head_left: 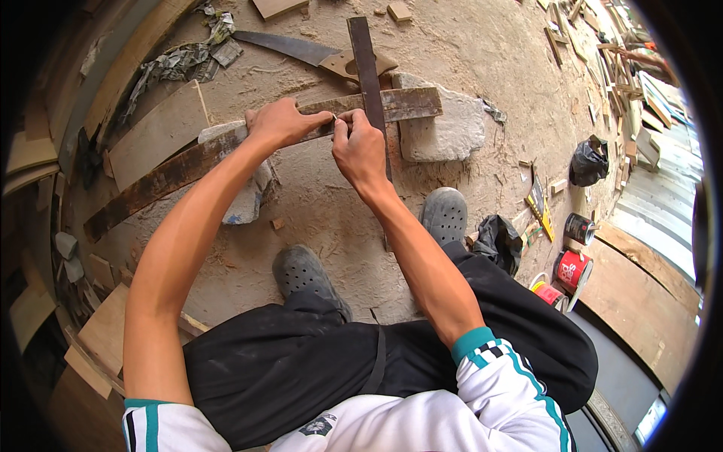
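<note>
Fingers: left hand (280,124) lies flat and closed down on the plank (226,151), fingertips pressing its top face; right hand (360,147) is pinched shut at the tips on something small and thin, likely a pencil, too small to tell for sure.
Plank: long, dark and worn, resting across two rough stone blocks (444,124), its left end sloping down toward the sawdust floor (331,218).
Ruler: a dark straight strip (367,71) lies crosswise over the plank, just right of the right hand's fingertips, touching the plank's top face.
Saw: hand saw (301,51) on the floor beyond the plank, handle tucked under the ruler's far end.
Feet: two grey clogs (444,215) on the floor on the near side of the plank, one either side of the right forearm.
Cans: red paint tins (571,270) well to the right of the plank, near a black bag (589,162).
Doing it well, as I judge it: keep the left hand's weight on the plank so it cannot rock on the blocks, hold the ruler square and still, and keep the pinched tip tight against its edge in one steady stroke.
</note>
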The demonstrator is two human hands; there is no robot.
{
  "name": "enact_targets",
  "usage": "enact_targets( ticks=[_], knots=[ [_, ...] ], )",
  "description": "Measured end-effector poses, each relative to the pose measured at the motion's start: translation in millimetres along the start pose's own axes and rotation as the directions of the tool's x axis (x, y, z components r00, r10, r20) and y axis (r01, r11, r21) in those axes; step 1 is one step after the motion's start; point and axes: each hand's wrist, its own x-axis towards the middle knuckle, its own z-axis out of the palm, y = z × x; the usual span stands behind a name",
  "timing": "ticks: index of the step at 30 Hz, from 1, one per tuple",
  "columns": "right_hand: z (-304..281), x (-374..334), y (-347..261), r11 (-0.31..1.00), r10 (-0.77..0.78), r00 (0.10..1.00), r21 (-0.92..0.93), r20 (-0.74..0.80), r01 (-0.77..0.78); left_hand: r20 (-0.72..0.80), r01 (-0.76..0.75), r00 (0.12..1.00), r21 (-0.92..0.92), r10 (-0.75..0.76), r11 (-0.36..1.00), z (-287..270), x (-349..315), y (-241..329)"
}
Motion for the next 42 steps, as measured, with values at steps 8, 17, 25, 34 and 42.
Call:
enact_targets(
  ticks=[8, 17, 25, 34, 42],
  knots=[
    [-4.0, 7.1, -3.0, 0.961, -0.151, 0.986, -0.222, 0.066, 0.162, 0.04, 0.0, 0.999, -0.011, 0.0, 1.0, -4.0, -1.9, 1.2],
    [-18.9, -24.5, -2.9, 0.988, -0.113, 0.993, -0.113, -0.033, 0.108, -0.027, -0.051, 0.998, -0.051, 0.05, 0.997, 0.8, 3.3, -9.3],
    [-30.3, -56.1, 80.4, 0.981, -0.134, 0.943, -0.175, -0.304, 0.083, -0.199, -0.195, 0.968, -0.224, 0.151, 0.955, 12.9, 3.5, -20.6],
    [2.4, -82.2, 35.8, 0.997, 0.055, 0.997, 0.057, -0.05, -0.052, -0.614, -0.541, 0.701, -0.124, 0.364, 0.832, 41.6, -7.8, -36.3],
    [2.7, -78.8, 2.6, 0.982, 0.175, 0.984, 0.064, 0.012, -0.176, -0.567, -0.391, 0.746, 0.05, 0.349, 0.919, 37.6, -10.3, -23.6]
  ],
)
